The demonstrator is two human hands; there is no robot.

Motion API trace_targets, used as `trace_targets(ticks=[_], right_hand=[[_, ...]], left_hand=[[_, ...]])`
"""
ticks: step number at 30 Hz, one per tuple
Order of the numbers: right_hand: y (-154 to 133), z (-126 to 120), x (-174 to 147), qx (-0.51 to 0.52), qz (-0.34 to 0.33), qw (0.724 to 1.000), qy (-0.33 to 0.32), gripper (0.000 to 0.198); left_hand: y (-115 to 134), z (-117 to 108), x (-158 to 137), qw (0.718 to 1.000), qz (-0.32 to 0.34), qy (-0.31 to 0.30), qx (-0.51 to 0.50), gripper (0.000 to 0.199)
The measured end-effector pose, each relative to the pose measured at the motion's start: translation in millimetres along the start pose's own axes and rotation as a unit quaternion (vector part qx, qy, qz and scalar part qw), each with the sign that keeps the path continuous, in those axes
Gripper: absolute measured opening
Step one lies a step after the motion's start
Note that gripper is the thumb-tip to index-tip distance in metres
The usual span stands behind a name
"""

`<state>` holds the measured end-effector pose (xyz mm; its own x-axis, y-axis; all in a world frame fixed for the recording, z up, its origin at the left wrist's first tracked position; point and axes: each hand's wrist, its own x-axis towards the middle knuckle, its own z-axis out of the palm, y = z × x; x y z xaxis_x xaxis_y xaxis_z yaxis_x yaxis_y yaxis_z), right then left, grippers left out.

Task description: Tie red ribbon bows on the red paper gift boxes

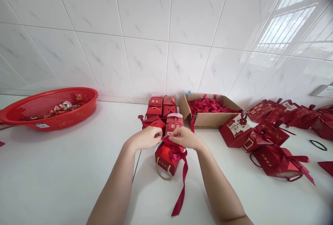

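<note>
A small red gift box [165,157] with a rope handle [163,175] stands on the white table between my hands. Dark red ribbon [184,180] crosses its top, loops at the right and trails down the tabletop. My right hand [183,137] pinches the ribbon above the box. At the box's upper left edge, my left hand [149,137] has its fingers curled closed; what they grip is hidden. Just behind my hands stand several more red boxes [155,105], some with white lettering.
Behind right, an open cardboard box [208,120] holds a heap of red ribbons [212,105]. Several ribboned gift boxes [281,162] stand at the right, near a black ring [318,145]. A red plastic basket [59,121] with small wrapped items is at the left. White tiled wall [145,62] behind.
</note>
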<state>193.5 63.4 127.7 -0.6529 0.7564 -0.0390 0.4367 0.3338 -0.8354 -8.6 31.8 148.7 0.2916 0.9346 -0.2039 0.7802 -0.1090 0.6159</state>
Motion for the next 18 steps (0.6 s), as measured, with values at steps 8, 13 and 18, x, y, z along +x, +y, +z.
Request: trace_targets(ticks=[8,13,18], right_hand=[[1.0,0.8,2.1,-0.004,-0.005,1.0,0.003,0.032],[0.0,-1.6,-0.2,-0.006,0.008,0.999,0.036,0.025],[-1.7,-13.3,-9.4,-0.034,0.033,0.997,0.055,0.036]], left_hand=[[20.9,-8.7,-19.2,0.98,0.08,0.052,-0.173,0.021],[27.5,-16.5,-35.6,0.903,0.219,0.115,-0.35,0.018],[19.0,-21.4,-43.0,0.805,0.307,0.183,-0.474,0.011]])
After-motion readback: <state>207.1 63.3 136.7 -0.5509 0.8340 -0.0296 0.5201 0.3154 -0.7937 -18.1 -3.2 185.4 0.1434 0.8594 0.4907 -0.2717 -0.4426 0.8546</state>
